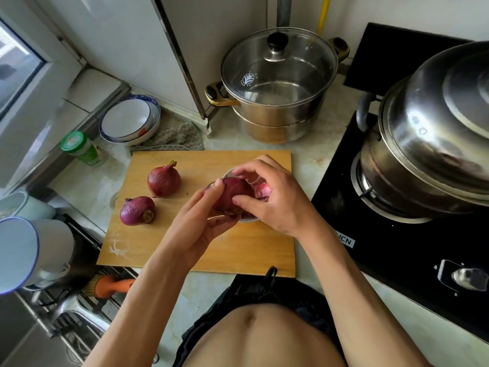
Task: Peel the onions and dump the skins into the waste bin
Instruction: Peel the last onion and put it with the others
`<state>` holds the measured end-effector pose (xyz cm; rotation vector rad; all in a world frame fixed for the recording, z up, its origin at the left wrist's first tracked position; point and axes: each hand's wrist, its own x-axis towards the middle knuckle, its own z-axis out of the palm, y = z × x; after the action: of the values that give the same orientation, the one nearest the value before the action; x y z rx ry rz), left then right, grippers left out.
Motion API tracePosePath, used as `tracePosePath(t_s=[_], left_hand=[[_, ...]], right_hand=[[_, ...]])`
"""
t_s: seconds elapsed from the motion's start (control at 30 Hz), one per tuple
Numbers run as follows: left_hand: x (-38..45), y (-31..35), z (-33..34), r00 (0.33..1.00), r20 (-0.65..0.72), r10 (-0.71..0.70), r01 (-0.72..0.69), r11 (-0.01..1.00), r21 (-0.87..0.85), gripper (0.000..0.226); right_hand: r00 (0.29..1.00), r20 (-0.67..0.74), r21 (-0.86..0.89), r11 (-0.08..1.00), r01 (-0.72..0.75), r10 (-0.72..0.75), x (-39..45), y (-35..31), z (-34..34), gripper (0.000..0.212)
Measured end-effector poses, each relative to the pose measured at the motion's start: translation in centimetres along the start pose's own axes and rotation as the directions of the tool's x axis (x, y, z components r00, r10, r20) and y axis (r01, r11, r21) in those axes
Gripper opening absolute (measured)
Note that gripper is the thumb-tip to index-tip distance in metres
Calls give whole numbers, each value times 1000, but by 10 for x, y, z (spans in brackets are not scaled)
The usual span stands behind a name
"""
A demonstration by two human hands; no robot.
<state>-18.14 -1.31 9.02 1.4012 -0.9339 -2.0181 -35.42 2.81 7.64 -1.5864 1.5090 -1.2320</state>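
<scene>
**Onion peeling over the bowl: skins may be straying**

Onion (pixel 232 194) is being gripped by the left hand (pixel 195 221) above the cutting board's (pixel 206 250) right half, while the right hand (pixel 267 197) is pinching its skin. A small bowl (pixel 248 219) is sitting underneath; loose skin could be dropping past it. Two unpeeled onions (pixel 137 210) (pixel 164 181) are waiting toward the board's left edge, liable to roll. No waste bin is showing.
</scene>
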Motion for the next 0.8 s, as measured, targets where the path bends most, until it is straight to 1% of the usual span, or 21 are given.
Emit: tracePosePath(t_s=[0.07, 0.2, 0.33, 0.43, 0.53, 0.67, 0.8], left_hand=[[-1, 0, -1, 1000, 2, -9, 9, 1000, 22, 64], [-2, -1, -2, 1000, 15, -16, 14, 996, 88, 56], [-3, -1, -3, 1000, 8, -26, 25, 992, 125, 62], [-2, -2, -4, 1000, 3, -29, 28, 990, 137, 63], [0, -3, -4, 998, -29, -47, 50, 993, 110, 60], [-2, -2, -6, 995, -53, -81, 83, 996, 26, 50], [-5, 1, -7, 993, -69, -95, 97, 995, 23, 46]], right_hand=[[999, 24, 21, 999, -31, 30, -1, -1, -1, 38], [988, 97, 86, 988, -128, 119, -2, -2, -6, 37], [970, 170, 90, 978, -189, 172, 0, -2, -9, 36], [960, 192, 103, 969, -225, 202, 0, 1, -7, 34], [967, 165, 102, 972, -212, 193, 0, 1, -1, 32], [983, 66, 143, 974, -176, 168, -1, 2, 4, 27], [985, 43, 158, 973, -169, 164, 0, 4, 7, 22]])
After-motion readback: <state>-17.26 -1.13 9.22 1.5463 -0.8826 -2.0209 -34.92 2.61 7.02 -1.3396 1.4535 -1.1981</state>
